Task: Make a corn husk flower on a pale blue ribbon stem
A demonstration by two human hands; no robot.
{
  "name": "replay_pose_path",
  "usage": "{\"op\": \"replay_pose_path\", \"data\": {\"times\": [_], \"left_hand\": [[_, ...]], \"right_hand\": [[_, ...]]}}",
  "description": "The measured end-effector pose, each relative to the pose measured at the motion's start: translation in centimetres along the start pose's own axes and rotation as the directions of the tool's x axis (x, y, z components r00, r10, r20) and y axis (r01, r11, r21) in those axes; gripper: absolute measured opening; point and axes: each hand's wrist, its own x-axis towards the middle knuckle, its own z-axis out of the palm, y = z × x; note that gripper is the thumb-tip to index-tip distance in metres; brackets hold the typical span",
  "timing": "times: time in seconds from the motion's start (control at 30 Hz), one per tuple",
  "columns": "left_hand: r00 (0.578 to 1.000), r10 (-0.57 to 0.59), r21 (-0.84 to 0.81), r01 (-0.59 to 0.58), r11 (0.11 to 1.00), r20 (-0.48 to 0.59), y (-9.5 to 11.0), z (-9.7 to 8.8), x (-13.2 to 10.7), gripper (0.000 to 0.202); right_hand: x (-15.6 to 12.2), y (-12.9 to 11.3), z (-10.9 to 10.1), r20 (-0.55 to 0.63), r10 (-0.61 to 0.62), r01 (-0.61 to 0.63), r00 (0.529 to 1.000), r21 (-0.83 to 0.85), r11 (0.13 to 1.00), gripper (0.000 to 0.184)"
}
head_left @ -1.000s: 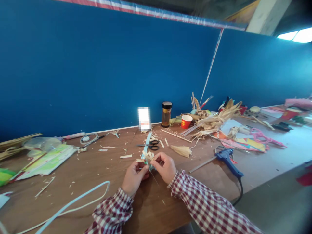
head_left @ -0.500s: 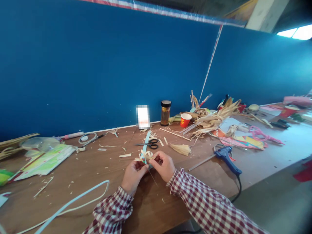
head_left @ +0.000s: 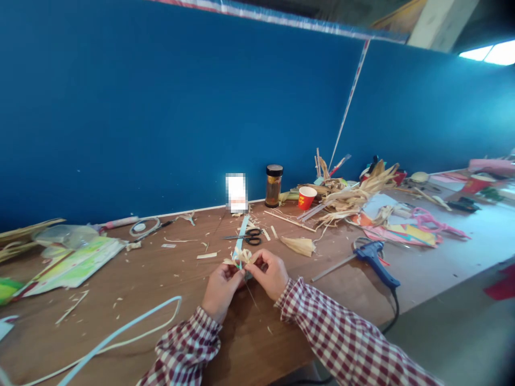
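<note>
A small flower of pale corn husk strips (head_left: 243,256) is pinched between my two hands above the table's front part. My left hand (head_left: 222,288) has thumb and fingers closed at its lower left side. From the right, my right hand (head_left: 270,274) pinches a husk petal between thumb and forefinger. A thin wire or thread (head_left: 252,296) hangs below the flower. Just beyond lies a light blue strip (head_left: 242,236), with black-handled scissors (head_left: 252,237) across it. The fingertips hide the flower's base.
A blue glue gun (head_left: 377,262) lies at right, its cord running off the edge. Behind stand a lidded jar (head_left: 274,186) and a red paper cup (head_left: 307,198), near piled dry husks (head_left: 362,193). A pale blue cable loop (head_left: 120,327) lies at left. Husk scraps litter the table (head_left: 161,279).
The hands stay almost in place, with only slight shifts of the fingers and the flower. Nothing is picked up or let go.
</note>
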Motion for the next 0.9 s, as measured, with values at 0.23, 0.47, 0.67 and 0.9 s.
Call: {"op": "replay_pose_path", "data": {"times": [0.23, 0.47, 0.67, 0.9], "left_hand": [[1.000, -0.023, -0.081, 0.023, 0.996, -0.008, 0.65, 0.38, -0.50, 0.036], [0.999, -0.032, -0.097, 0.032, 0.995, 0.002, 0.41, 0.11, -0.34, 0.031], [1.000, -0.026, -0.072, 0.025, 0.997, -0.015, 0.46, 0.07, -0.21, 0.031], [1.000, -0.016, -0.094, 0.018, 0.995, 0.017, 0.49, 0.11, -0.38, 0.030]], "right_hand": [[-0.07, 0.23, 0.02, 0.014, 0.007, -0.007, 1.000, 0.003, 1.000, 0.011], [-0.05, 0.31, 0.04, 0.011, -0.001, 0.001, 1.000, 0.007, 1.000, 0.011], [0.00, 0.17, -0.01, 0.007, -0.001, 0.001, 1.000, 0.020, 1.000, 0.012], [-0.02, 0.33, 0.12, 0.008, 0.011, -0.011, 1.000, 0.011, 1.000, 0.011]]}}
